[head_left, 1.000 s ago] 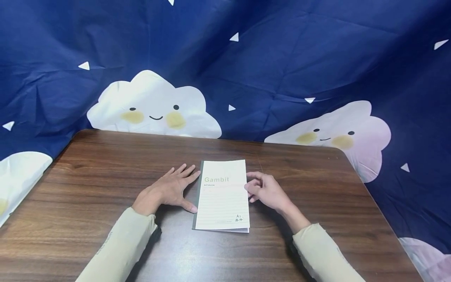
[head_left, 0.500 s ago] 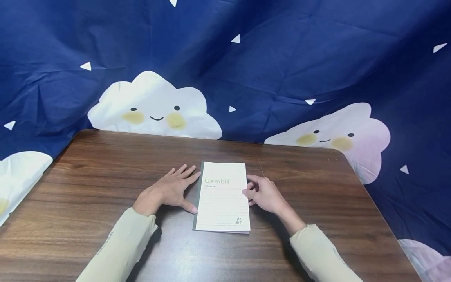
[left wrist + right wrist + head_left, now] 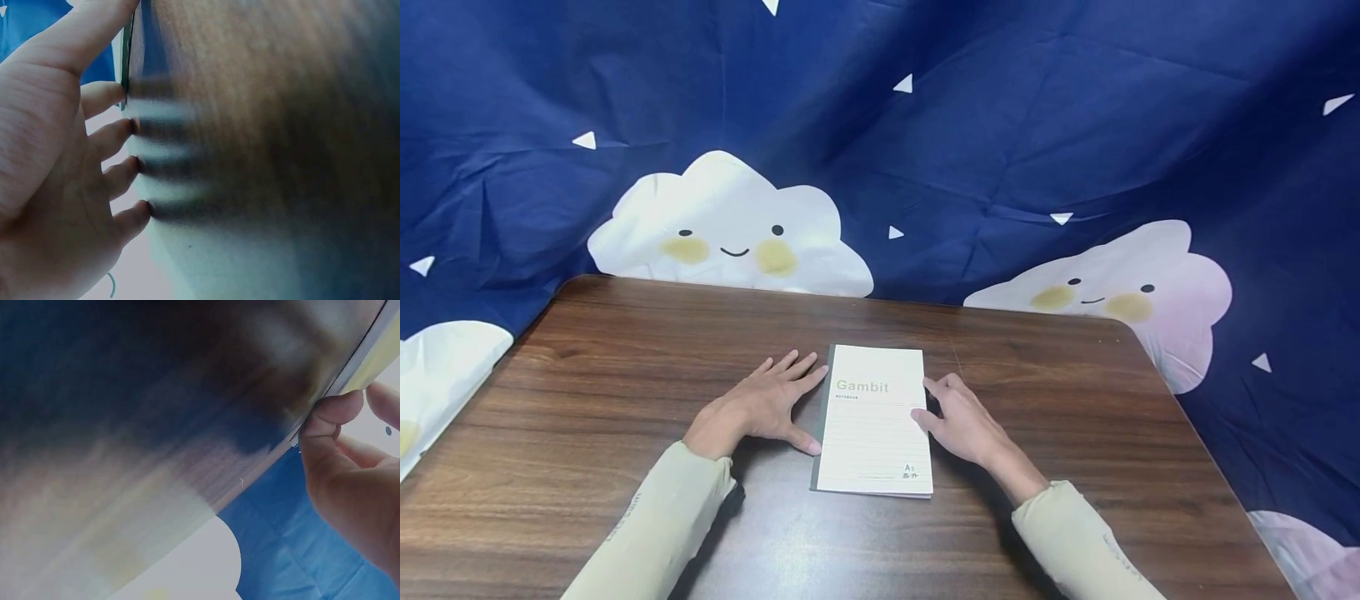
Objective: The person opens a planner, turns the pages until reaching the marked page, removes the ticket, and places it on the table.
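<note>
Notebook: a white "Gambit" notebook (image 3: 874, 442) lies mid-table between the hands, its dark spine (image 3: 823, 408) on the left.
Left hand: the left hand (image 3: 760, 404) has its fingers spread wide, thumb and index tips touching the spine.
Right hand: the right hand (image 3: 966, 423) pinches the notebook's right edge, thumb over the cover, index finger curled at the side.
Table: brown wood-grain table (image 3: 625, 358).
Backdrop: blue cloth (image 3: 970, 150) with smiling clouds (image 3: 718, 204) beyond the far edge.

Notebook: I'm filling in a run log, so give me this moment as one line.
notebook: lying on table | left hand: fingers spread, at dark spine | right hand: thumb over notebook's right edge
</note>
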Demonstrator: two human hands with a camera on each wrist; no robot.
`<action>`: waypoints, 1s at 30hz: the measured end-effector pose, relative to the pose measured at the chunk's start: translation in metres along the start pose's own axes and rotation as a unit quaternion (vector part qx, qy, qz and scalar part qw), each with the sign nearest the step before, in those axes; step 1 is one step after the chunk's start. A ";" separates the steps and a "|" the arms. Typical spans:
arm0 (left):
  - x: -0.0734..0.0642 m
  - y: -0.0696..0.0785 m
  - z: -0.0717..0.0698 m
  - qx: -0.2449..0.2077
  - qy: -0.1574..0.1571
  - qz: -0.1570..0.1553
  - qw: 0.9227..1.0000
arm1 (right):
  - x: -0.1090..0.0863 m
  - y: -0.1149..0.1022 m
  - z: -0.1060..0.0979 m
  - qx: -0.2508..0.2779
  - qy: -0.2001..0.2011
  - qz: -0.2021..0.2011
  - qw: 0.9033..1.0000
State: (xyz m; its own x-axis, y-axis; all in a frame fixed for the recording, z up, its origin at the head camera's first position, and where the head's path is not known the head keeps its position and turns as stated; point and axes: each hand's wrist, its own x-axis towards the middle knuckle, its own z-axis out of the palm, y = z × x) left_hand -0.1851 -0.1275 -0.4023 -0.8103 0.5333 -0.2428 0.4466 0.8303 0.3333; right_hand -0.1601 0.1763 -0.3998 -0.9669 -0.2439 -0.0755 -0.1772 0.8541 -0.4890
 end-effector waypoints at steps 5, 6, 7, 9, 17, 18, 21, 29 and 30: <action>0.001 0.000 0.001 -0.001 0.001 0.002 1.000 | -0.002 -0.002 0.001 -0.009 0.004 -0.002 1.000; 0.001 0.000 0.001 0.000 0.000 -0.001 1.000 | -0.002 -0.001 0.001 -0.011 0.010 -0.008 1.000; 0.001 0.000 0.001 0.001 0.000 -0.001 1.000 | -0.002 -0.001 0.001 -0.011 0.018 -0.018 1.000; 0.001 -0.001 0.002 0.002 0.000 -0.002 1.000 | -0.002 0.001 0.000 -0.005 0.035 -0.042 0.998; 0.001 0.000 0.002 0.004 0.000 -0.004 1.000 | 0.001 0.004 -0.003 0.099 0.061 -0.077 0.990; 0.001 0.000 0.002 0.005 0.001 -0.003 1.000 | 0.001 0.004 -0.004 0.119 0.054 -0.066 0.989; 0.000 -0.001 0.001 0.003 0.001 0.000 1.000 | 0.001 0.002 -0.004 0.165 0.035 -0.041 0.985; -0.001 -0.001 0.001 -0.005 0.006 0.009 1.000 | 0.004 0.002 -0.004 0.256 0.018 -0.006 0.967; -0.001 -0.002 0.001 -0.006 0.006 0.008 1.000 | 0.005 0.003 -0.004 0.274 0.014 -0.001 0.962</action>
State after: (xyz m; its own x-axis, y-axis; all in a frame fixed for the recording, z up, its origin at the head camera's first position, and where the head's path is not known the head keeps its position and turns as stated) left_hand -0.1846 -0.1292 -0.4034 -0.8076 0.5450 -0.2252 0.4554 0.8190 0.3490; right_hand -0.1659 0.1793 -0.3980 -0.9725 -0.2267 -0.0536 -0.0640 0.4814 -0.8741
